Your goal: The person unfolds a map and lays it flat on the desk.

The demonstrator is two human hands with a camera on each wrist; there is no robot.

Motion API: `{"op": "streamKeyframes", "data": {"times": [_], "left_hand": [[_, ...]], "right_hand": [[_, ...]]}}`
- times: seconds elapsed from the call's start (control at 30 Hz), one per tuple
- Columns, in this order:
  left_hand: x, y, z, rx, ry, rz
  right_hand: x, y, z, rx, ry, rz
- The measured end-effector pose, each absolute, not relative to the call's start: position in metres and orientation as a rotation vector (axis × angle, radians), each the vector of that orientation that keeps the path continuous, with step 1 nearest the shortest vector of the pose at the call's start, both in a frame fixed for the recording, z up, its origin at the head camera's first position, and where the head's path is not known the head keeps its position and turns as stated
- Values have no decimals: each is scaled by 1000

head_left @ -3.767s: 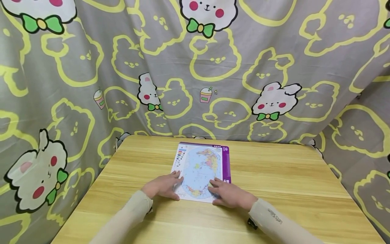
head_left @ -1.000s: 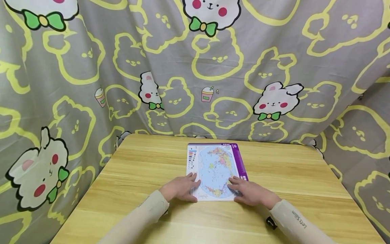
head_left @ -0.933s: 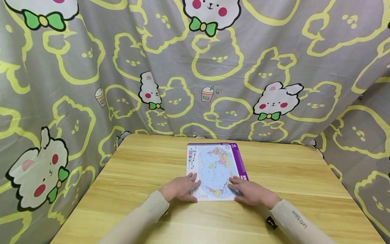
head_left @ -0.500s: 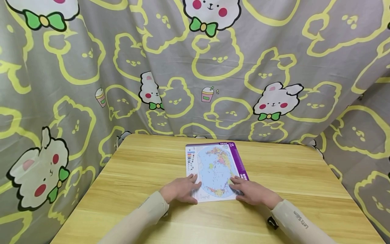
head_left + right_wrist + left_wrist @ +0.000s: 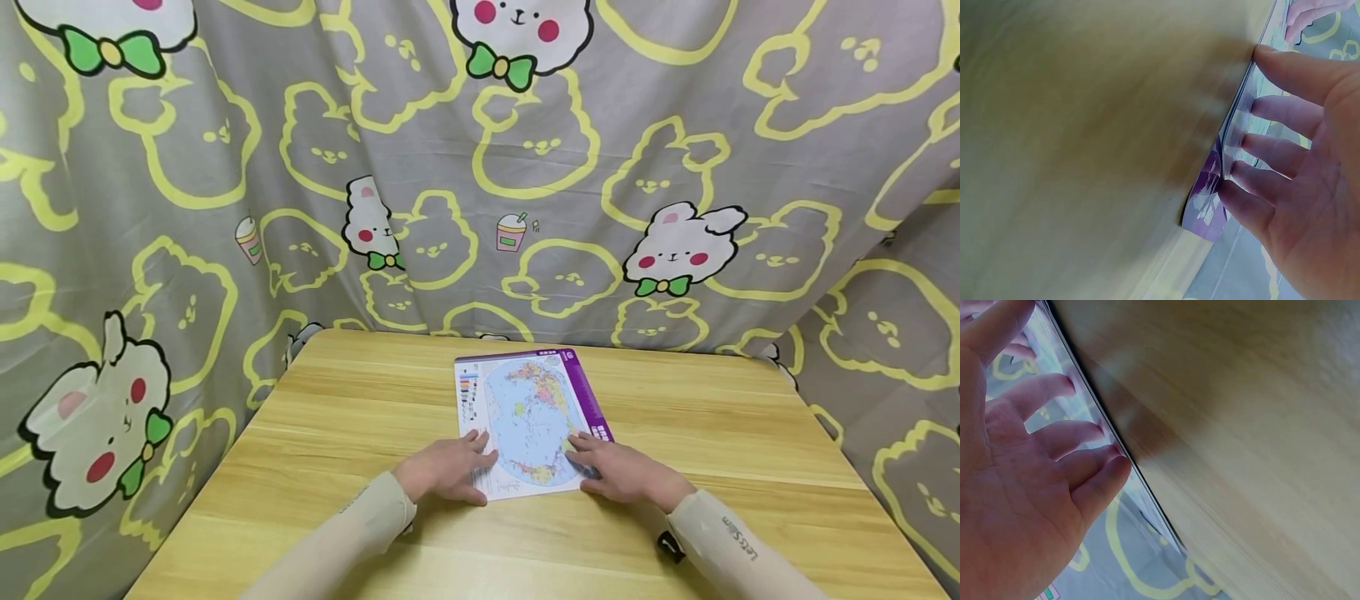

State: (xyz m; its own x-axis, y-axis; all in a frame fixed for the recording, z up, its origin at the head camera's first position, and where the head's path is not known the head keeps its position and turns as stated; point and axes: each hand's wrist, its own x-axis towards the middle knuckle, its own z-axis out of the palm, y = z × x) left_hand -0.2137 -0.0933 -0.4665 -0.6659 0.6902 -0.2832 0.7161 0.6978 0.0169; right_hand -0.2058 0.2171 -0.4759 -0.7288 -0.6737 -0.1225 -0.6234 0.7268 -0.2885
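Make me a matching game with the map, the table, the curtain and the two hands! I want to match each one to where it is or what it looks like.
Things:
1. map
2. table
3. curtain
4. left hand
5. right hand

Clues:
A. grey, with bunnies and yellow outlines
B. presses the map's near corner on the side with the purple strip
C. light wood, with the map lying flat on it
D. blue oval with a purple strip along one edge
E. presses the map's near corner on the white side

Pairs: 1-D, 2-C, 3-A, 4-E, 5-B
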Motion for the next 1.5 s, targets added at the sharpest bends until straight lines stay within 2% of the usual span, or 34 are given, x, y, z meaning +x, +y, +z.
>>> {"op": "streamKeyframes", "data": {"times": [1.5], "left_hand": [[-199, -76, -468, 1268, 2597, -243]], "right_hand": [[-220, 222, -479, -904, 2708, -379]]}}
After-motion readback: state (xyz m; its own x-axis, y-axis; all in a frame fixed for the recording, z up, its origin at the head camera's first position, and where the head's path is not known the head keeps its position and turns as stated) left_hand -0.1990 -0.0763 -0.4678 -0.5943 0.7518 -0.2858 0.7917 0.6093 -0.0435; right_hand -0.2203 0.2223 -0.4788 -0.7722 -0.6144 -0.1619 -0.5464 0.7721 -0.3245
